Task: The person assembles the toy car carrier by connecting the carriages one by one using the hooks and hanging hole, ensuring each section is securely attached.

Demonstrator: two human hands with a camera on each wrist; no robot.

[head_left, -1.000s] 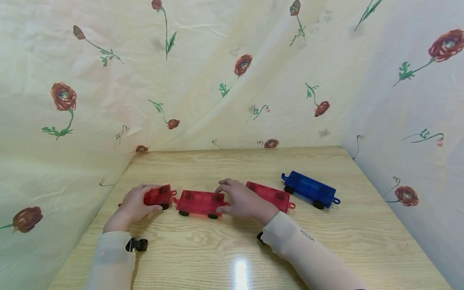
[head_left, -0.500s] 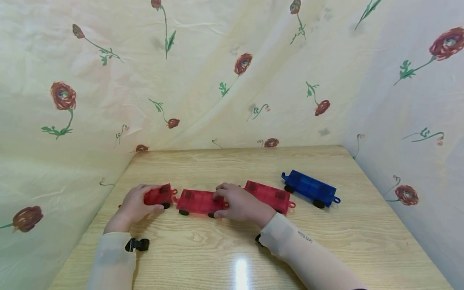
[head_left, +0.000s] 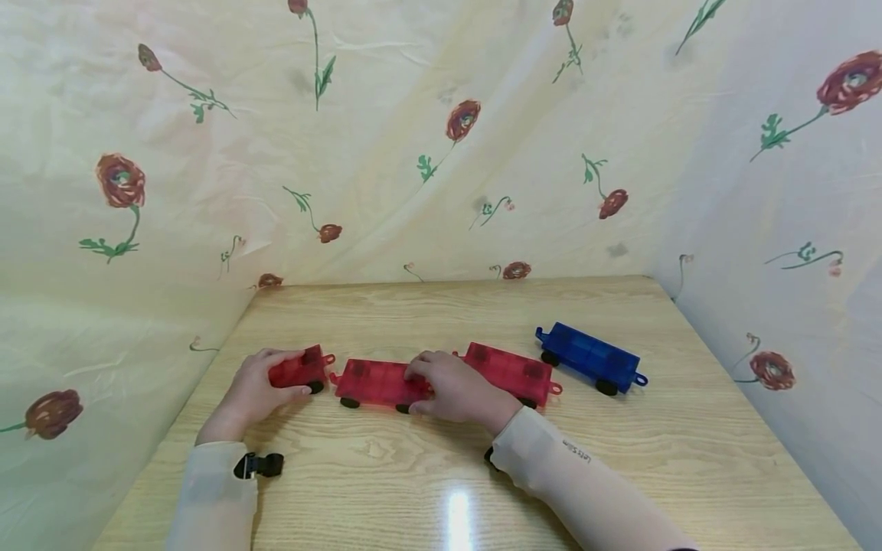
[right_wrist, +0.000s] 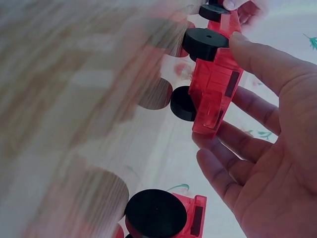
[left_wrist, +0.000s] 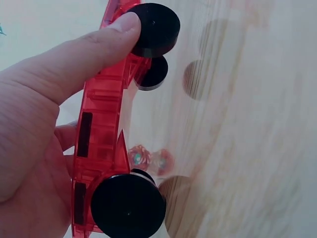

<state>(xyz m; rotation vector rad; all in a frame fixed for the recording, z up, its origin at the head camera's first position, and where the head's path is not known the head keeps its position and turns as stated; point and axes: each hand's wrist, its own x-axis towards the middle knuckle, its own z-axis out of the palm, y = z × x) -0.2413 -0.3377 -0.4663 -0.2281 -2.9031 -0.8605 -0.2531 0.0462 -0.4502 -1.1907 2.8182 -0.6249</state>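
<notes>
In the head view my left hand (head_left: 251, 390) grips a red see-through toy train car (head_left: 296, 370), its near end covered by the hand. The left wrist view has the thumb against a black wheel (left_wrist: 156, 29) of that car. My right hand (head_left: 458, 389) holds the right end of a second red car (head_left: 372, 381) between thumb and fingers, also seen from below in the right wrist view. The facing ends of these two cars, a loop and a hook, lie close together. A third red car (head_left: 513, 370) stands partly behind my right wrist.
A blue toy train car (head_left: 589, 356) stands at the right, angled beside the third red car. All rest on a wood-grain table (head_left: 386, 490) with a flowered cloth (head_left: 386, 153) behind and at both sides. A black strap buckle (head_left: 260, 465) sits at the left wrist.
My right hand has moved slightly left and its fingers have come down around the second car's end. The left car's loop end has risen a little. The blue car stays put.
</notes>
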